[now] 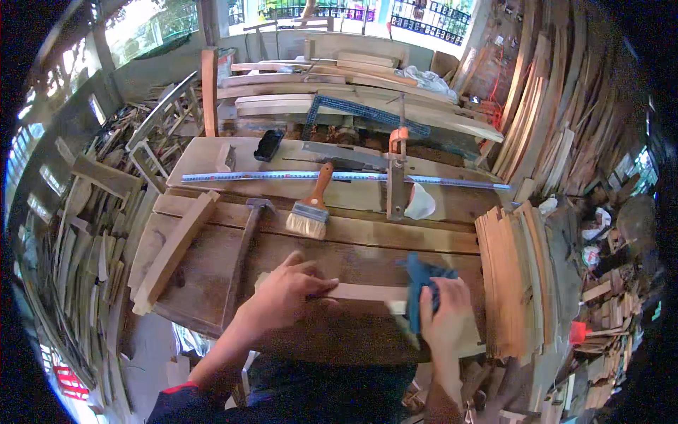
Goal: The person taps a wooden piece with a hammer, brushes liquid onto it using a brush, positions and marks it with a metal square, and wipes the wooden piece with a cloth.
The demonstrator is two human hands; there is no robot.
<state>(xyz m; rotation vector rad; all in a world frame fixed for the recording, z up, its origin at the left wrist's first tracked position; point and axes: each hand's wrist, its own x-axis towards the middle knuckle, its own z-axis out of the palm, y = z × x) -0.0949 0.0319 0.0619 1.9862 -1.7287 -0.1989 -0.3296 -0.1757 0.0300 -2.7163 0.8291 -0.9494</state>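
Observation:
A pale wooden strip point(371, 292) lies crosswise on the workbench in front of me. My left hand point(291, 288) is closed on its left part, with thumb and fingers pressed to the wood. In my right hand point(446, 307) is a bunched blue cloth point(417, 283), held against the right part of the strip. The cloth and right hand hide that end, and they look slightly blurred. Beyond the strip rests a wide paintbrush point(308, 218) with a wooden handle. A hammer point(247, 240) lies left of my left hand, its head pointing away from me.
A thick wooden bar point(176, 251) is at the bench's left, and stacked boards point(505, 283) stand at the right. A steel ruler point(282, 175), an orange clamp point(397, 169), a black tray point(269, 145) and a dark framing square point(367, 113) lie farther back.

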